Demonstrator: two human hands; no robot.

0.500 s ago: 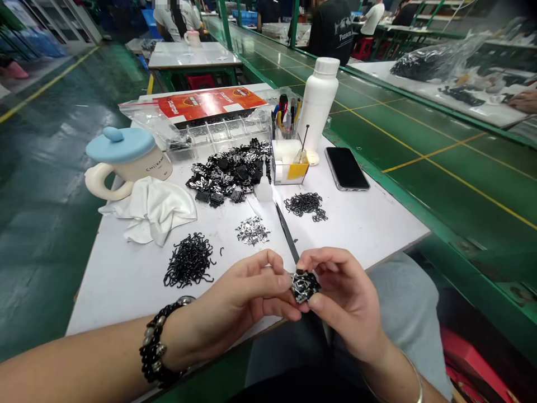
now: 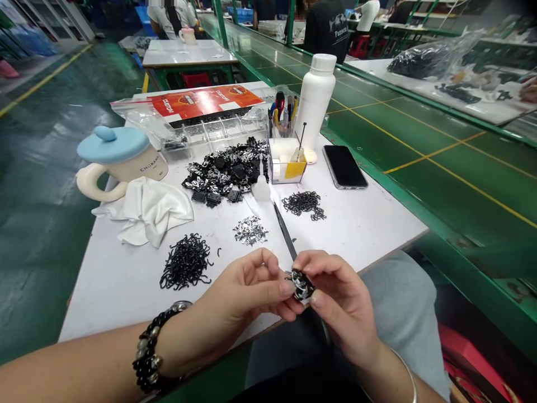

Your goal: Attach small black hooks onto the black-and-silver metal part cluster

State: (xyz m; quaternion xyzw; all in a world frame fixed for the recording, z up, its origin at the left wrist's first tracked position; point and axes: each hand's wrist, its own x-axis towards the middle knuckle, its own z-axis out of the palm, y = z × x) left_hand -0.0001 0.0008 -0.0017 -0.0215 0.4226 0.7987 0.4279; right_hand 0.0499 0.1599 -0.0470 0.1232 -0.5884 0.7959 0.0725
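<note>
A small black and silver part (image 2: 302,284) is held between both hands above the table's near edge. My left hand (image 2: 260,291) pinches its left side with thumb and fingertips. Thumb and fingers of my right hand (image 2: 342,296) grip its right side. A dark pointed tool like tweezers (image 2: 286,232) runs behind the right hand's fingers, tip toward the far side; how it is held is hidden. Beyond the hands lie small silver pieces (image 2: 250,230), black hook-shaped pieces (image 2: 185,262) and more of these hooks (image 2: 304,204). Farther back is a heap of black and silver parts (image 2: 226,170).
Around the white table (image 2: 369,224) stand a blue-lidded mug (image 2: 138,159), a white cloth (image 2: 155,210), a small white squeeze bottle (image 2: 262,189), a clear box (image 2: 287,162), a tall white bottle (image 2: 318,95) and a phone (image 2: 344,167). Behind is a divided clear tray (image 2: 205,134).
The black and silver part has turned slightly and shifted a little left with both hands. The whole view has also drifted slightly. The piles look the same.
</note>
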